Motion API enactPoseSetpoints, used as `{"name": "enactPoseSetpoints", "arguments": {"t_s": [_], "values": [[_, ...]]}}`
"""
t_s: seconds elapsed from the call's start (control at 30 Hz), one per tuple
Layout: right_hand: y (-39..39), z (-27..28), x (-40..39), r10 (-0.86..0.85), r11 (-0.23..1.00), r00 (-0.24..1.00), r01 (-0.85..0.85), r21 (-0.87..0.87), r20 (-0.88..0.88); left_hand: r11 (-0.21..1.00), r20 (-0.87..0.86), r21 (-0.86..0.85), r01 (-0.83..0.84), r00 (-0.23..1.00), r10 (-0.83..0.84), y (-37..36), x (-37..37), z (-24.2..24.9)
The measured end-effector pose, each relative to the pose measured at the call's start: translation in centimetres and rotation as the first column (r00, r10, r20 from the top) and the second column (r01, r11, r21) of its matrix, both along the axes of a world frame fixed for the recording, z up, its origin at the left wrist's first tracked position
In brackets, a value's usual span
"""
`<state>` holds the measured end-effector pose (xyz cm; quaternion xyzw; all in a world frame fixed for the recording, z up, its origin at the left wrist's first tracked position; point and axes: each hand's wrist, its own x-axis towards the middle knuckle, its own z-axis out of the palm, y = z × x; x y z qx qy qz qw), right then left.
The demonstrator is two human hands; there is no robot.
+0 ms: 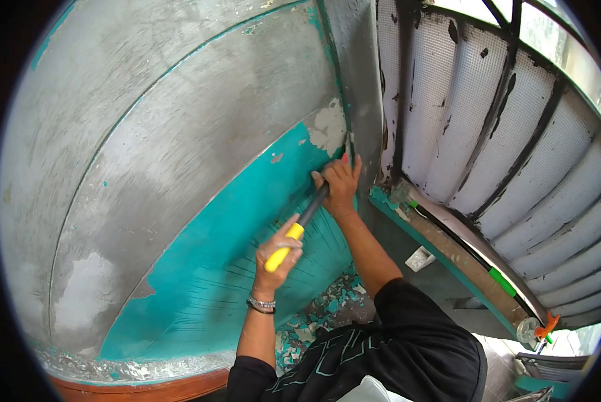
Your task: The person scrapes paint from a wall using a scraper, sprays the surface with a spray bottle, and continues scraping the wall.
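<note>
A tool with a yellow grip and dark shaft [287, 246] is wrapped in the fingers of my left hand [277, 253], over the teal painted area of the wall [213, 261]. The shaft's upper end reaches my right hand [339, 181], which is closed around a small tool with a red part [344, 158]. That tool's narrow tip meets the wall by the vertical corner edge. The tool's head is hidden behind my right hand. Bare grey plaster [328, 127] shows beside the tip.
Teal paint flakes [307, 331] lie at the wall's foot. A ledge [461, 268] on the right bears a black and green rod [501, 281] and an orange clamp-like piece [548, 325]. White mesh panels behind dark bars [474, 120] stand at the upper right.
</note>
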<state>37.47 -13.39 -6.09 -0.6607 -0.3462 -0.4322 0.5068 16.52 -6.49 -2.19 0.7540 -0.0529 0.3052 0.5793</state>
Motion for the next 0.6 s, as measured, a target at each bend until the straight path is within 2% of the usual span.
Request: {"name": "enactPoseSetpoints", "arguments": {"t_s": [0.03,0.17,0.23,0.37,0.43,0.47,0.53,0.6], "values": [[0.1,0.1,-0.5,-0.034,0.996,0.999,0.037,0.080,-0.033,0.992,-0.018,0.122,0.018,1.000,-0.016,-0.1,-0.3,0.7],[-0.6,-0.1,-2.1,-0.005,0.997,1.000,0.007,0.077,-0.020,0.989,-0.075,0.146,0.020,0.997,-0.009,0.1,-2.8,0.9],[-0.7,-0.1,-2.3,0.155,0.987,0.987,-0.156,-0.023,-0.035,0.988,-0.045,0.151,0.019,0.999,-0.012,-0.2,-3.0,0.8],[-0.6,0.1,-3.3,0.166,0.986,0.979,-0.168,-0.009,-0.115,0.967,-0.034,0.231,-0.105,0.993,0.115,-2.1,-3.5,0.7],[-1.5,-0.8,-3.5,0.261,0.955,0.959,-0.273,-0.112,-0.114,0.957,-0.041,0.255,-0.138,0.987,0.153,-3.6,-3.9,0.5],[-1.7,-1.2,-3.6,0.255,0.957,0.959,-0.269,-0.113,-0.121,0.949,-0.052,0.278,-0.148,0.984,0.169,-4.2,-4.3,0.3],[-1.9,-2.0,-3.7,0.369,0.919,0.925,-0.377,-0.110,-0.087,0.936,-0.054,0.306,-0.173,0.979,0.199,-4.9,-4.7,0.1],[-1.5,-2.5,-3.8,0.378,0.919,0.921,-0.385,-0.087,-0.091,0.937,-0.056,0.296,-0.188,0.975,0.213,-5.4,-4.8,0.4]]}}
